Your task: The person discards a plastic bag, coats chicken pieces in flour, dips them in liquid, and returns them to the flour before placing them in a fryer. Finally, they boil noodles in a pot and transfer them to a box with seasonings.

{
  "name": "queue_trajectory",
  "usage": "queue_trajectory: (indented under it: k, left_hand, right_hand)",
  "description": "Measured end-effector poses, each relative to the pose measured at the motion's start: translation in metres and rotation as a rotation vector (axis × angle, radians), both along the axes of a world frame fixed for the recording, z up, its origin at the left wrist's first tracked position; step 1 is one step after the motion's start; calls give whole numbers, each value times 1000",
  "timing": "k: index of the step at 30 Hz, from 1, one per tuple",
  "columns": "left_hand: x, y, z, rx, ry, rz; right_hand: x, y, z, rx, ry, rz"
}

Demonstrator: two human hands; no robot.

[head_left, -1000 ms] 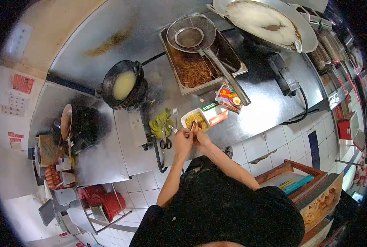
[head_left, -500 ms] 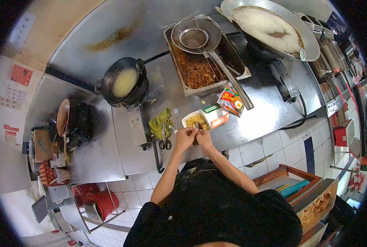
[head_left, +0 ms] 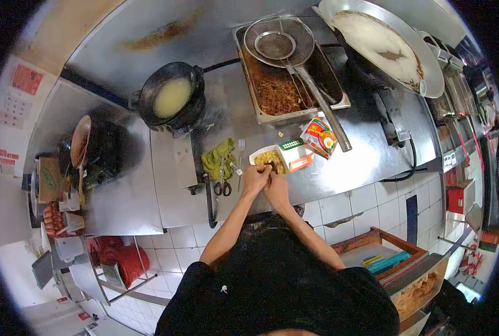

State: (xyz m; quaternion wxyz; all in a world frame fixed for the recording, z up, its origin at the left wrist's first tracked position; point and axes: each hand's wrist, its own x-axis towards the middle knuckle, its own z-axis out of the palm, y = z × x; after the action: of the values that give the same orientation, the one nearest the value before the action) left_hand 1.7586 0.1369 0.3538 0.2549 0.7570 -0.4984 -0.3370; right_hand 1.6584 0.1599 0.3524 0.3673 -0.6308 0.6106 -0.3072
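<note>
Both my hands meet at the near edge of an open takeaway box (head_left: 292,163) that holds yellow noodles (head_left: 267,157). My left hand (head_left: 255,178) is closed, its fingertips pressed against those of my right hand (head_left: 276,189), also closed. Between the fingertips, over the noodles, a small dark thing (head_left: 271,164) pokes out; it is too small to name. Left of the box lie a fork (head_left: 241,152), black-handled scissors (head_left: 222,187) and a crumpled green cloth (head_left: 218,159). A red-and-white instant noodle packet (head_left: 319,138) lies to the box's right.
At the back, a metal tray (head_left: 260,116) of brown fried bits carries a long-handled strainer (head_left: 280,47). A black wok (head_left: 148,106) of pale liquid stands back left, and a large wok (head_left: 339,22) of foamy liquid back right. A wooden drawer (head_left: 381,238) is at my right.
The view has shifted slightly, so the counter things appear moved. My hands stay together at the box, with the dark thing now showing above the noodles.
</note>
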Motion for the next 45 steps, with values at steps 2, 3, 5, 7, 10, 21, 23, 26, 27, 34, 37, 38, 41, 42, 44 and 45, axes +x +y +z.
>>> queue_trajectory:
  k: [2, 3, 5, 7, 10, 21, 23, 26, 27, 34, 37, 38, 41, 42, 44, 45]
  left_hand:
    - [1, 6, 9, 15, 44, -9]
    - [1, 8, 10, 29, 85, -31]
    - [0, 18, -4, -84, 197, -34]
    - [0, 23, -3, -192, 305, -33]
    - [3, 20, -2, -117, 186, 7]
    - [88, 21, -14, -304, 140, 39]
    - [115, 3, 2, -309, 17, 13]
    - [141, -17, 1, -250, -83, -1]
    - [147, -24, 2, -298, -279, -10]
    - [92, -15, 5, -46, -475, -218]
    - [92, -20, -44, -133, -824, -368]
    - [90, -29, -37, -154, -819, -380]
    - [80, -35, -17, 42, -854, -425]
    - [82, -37, -25, 98, -870, -438]
    - [76, -42, -26, 138, -898, -446]
    - [70, -45, -23, 213, -870, -414]
  right_hand:
    - [-1, 1, -11, 36, -40, -14]
    - [-3, 1, -17, 70, -85, -41]
    - [-7, 1, -29, 40, -74, -27]
    - [-5, 6, -18, 16, -66, -9]
    - [-1, 14, 1, 76, -50, 78]
    - [-39, 26, -7, 269, -360, -395]
    - [-45, 11, -49, 263, -413, -454]
    - [-46, -16, -69, 451, -530, -477]
    - [-36, -21, -58, 403, -591, -489]
    - [-28, -11, -67, 65, -678, -503]
    - [-45, 3, -70, 91, -624, -511]
    - [-49, 5, -71, 102, -653, -518]
    - [-77, 25, -70, 209, -816, -525]
    - [-86, 30, -67, 316, -935, -518]
    - [-103, 36, -56, 346, -976, -565]
    - [-111, 39, -53, 394, -1006, -614]
